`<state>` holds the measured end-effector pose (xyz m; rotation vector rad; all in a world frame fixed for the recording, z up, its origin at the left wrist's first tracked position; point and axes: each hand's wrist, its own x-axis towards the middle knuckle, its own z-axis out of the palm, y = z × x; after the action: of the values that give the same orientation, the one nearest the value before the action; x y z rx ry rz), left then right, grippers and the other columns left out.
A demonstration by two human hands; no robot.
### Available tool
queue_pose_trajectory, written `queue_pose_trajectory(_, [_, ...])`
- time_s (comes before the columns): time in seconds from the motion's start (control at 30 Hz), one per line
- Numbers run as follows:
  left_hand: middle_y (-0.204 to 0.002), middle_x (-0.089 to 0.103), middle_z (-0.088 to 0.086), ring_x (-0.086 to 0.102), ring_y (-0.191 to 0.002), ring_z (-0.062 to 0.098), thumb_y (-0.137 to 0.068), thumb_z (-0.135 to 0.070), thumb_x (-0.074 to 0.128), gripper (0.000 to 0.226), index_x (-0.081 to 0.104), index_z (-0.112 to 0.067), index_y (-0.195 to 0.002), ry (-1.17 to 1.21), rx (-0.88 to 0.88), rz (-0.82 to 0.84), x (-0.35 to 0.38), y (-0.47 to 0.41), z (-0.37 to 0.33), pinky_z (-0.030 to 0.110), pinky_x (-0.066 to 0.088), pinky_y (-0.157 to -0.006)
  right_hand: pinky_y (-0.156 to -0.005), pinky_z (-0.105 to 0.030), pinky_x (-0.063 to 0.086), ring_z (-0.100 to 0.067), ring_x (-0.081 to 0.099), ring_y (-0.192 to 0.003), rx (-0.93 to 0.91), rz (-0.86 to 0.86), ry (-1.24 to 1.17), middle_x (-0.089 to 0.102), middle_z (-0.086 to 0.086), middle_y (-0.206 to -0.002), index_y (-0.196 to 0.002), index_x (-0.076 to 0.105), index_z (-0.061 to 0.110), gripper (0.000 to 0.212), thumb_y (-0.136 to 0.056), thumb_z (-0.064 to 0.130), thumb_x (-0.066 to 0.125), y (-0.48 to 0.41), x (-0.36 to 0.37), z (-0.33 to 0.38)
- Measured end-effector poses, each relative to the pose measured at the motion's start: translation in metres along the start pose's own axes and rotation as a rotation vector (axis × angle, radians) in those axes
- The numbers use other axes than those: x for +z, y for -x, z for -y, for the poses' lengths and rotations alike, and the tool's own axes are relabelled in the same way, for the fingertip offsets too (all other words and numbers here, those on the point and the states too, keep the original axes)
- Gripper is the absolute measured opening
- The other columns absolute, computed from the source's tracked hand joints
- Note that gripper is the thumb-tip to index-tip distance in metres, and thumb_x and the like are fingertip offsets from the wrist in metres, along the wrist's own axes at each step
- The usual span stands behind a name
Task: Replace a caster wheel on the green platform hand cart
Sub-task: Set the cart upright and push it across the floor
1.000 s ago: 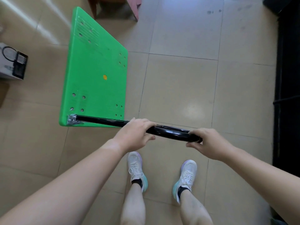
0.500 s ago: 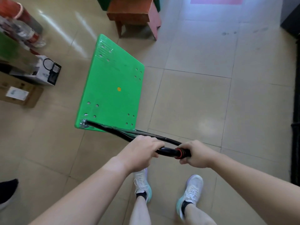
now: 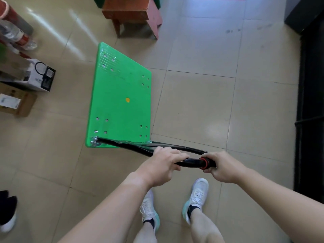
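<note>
The left hand [image 3: 163, 165] and the right hand [image 3: 223, 168] both grip the black handle [image 3: 191, 162], the right just past its red ring [image 3: 204, 163]. The handle joins the near edge of the green cart [image 3: 121, 102]. A wooden stool [image 3: 131, 11] stands beyond the cart's far end, and boxes [image 3: 40, 76] sit to the cart's left.

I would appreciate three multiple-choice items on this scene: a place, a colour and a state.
1. Where is the wooden stool relative to the green platform? A) on it B) beyond its far end C) under it
2. What colour is the dot at the platform's centre? A) blue B) white C) yellow
3. What grips the black handle? A) left hand and right hand B) left hand only C) neither

1 B, past the far edge; 2 C, plainly yellow; 3 A, both curl round it.
</note>
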<state>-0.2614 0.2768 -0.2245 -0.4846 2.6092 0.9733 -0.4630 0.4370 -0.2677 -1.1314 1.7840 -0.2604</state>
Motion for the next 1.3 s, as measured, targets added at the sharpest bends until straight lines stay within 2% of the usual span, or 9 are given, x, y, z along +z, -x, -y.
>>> queue_pose_trajectory(0.13, [-0.125, 0.064, -0.008, 0.052, -0.115, 0.017, -0.096, -0.015, 0.062, 0.043, 0.060, -0.027, -0.138, 0.040, 0.013, 0.001, 0.003, 0.022, -0.019, 0.036, 0.030, -0.093, -0.064, -0.009, 0.041, 0.012, 0.055, -0.077, 0.023, 0.008, 0.010, 0.064, 0.023, -0.078, -0.094, 0.065, 0.043, 0.030, -0.083, 0.015, 0.070, 0.033, -0.002, 0.010])
queue_pose_trajectory(0.23, [-0.118, 0.062, -0.008, 0.051, -0.113, 0.015, -0.097, -0.016, 0.061, 0.039, 0.059, -0.029, -0.134, 0.047, 0.007, 0.019, -0.001, 0.046, -0.027, 0.034, 0.030, -0.093, -0.062, -0.011, 0.040, 0.010, 0.056, -0.076, 0.037, 0.035, 0.034, 0.063, 0.025, -0.076, -0.091, 0.062, 0.046, 0.030, -0.081, 0.019, 0.070, 0.053, 0.003, 0.028])
queue_pose_trajectory(0.43, [-0.107, 0.064, -0.004, 0.057, -0.104, 0.021, -0.100, -0.037, 0.056, 0.021, 0.062, -0.028, -0.117, -0.037, 0.001, 0.066, -0.012, 0.112, -0.037, 0.042, 0.039, -0.094, -0.076, -0.027, 0.052, -0.003, 0.061, -0.082, 0.051, 0.063, 0.117, 0.067, 0.023, -0.085, -0.104, 0.063, 0.046, 0.031, -0.076, 0.033, 0.069, 0.087, 0.040, 0.078])
queue_pose_trajectory(0.67, [-0.108, 0.064, -0.001, 0.058, -0.103, 0.026, -0.101, -0.031, 0.055, 0.016, 0.061, -0.025, -0.115, -0.053, 0.014, 0.021, -0.025, 0.190, -0.015, 0.040, 0.039, -0.088, -0.102, -0.022, 0.041, 0.000, 0.053, -0.119, 0.085, 0.021, 0.097, 0.055, 0.025, -0.124, -0.136, 0.052, 0.041, 0.075, -0.067, 0.050, 0.081, 0.112, 0.075, 0.131])
queue_pose_trajectory(0.8, [-0.117, 0.067, -0.005, 0.058, -0.110, 0.020, -0.100, -0.029, 0.056, 0.028, 0.060, -0.026, -0.128, 0.001, -0.010, -0.021, -0.041, 0.220, 0.013, 0.041, 0.039, -0.097, -0.108, -0.027, 0.038, 0.002, 0.049, -0.121, 0.067, -0.049, 0.043, 0.056, 0.025, -0.125, -0.134, 0.054, 0.038, 0.069, -0.071, 0.044, 0.080, 0.108, 0.092, 0.153])
queue_pose_trajectory(0.97, [-0.120, 0.067, -0.011, 0.057, -0.112, 0.014, -0.095, -0.033, 0.051, 0.041, 0.060, -0.028, -0.135, 0.048, -0.011, -0.072, -0.057, 0.249, 0.047, 0.039, 0.039, -0.098, -0.079, -0.030, 0.052, -0.002, 0.061, -0.086, 0.078, -0.060, 0.020, 0.068, 0.014, -0.089, -0.100, 0.067, 0.034, 0.036, -0.069, 0.052, 0.072, 0.091, 0.095, 0.175])
queue_pose_trajectory(1.1, [-0.111, 0.066, -0.016, 0.057, -0.105, 0.010, -0.091, -0.028, 0.055, 0.040, 0.065, -0.026, -0.130, 0.110, -0.056, -0.150, -0.067, 0.262, 0.080, 0.037, 0.040, -0.095, -0.067, -0.024, 0.041, -0.007, 0.057, -0.076, 0.011, -0.105, 0.023, 0.063, 0.012, -0.078, -0.092, 0.065, 0.028, 0.025, -0.075, 0.045, 0.072, 0.074, 0.101, 0.202])
queue_pose_trajectory(1.17, [-0.108, 0.066, -0.018, 0.057, -0.102, 0.008, -0.090, -0.025, 0.059, 0.038, 0.066, -0.027, -0.128, 0.135, -0.058, -0.163, -0.071, 0.265, 0.090, 0.035, 0.041, -0.094, -0.068, -0.022, 0.034, -0.006, 0.050, -0.073, -0.006, -0.164, 0.041, 0.058, 0.017, -0.074, -0.091, 0.065, 0.028, 0.020, -0.079, 0.040, 0.075, 0.068, 0.101, 0.213])
queue_pose_trajectory(1.3, [-0.105, 0.062, -0.029, 0.055, -0.100, -0.004, -0.088, -0.020, 0.064, 0.038, 0.066, -0.031, -0.124, 0.182, -0.032, -0.172, -0.082, 0.261, 0.098, 0.032, 0.044, -0.096, -0.081, -0.034, 0.038, -0.009, 0.049, -0.076, -0.013, -0.236, 0.099, 0.059, 0.015, -0.076, -0.089, 0.065, 0.028, 0.023, -0.076, 0.046, 0.074, 0.062, 0.087, 0.221])
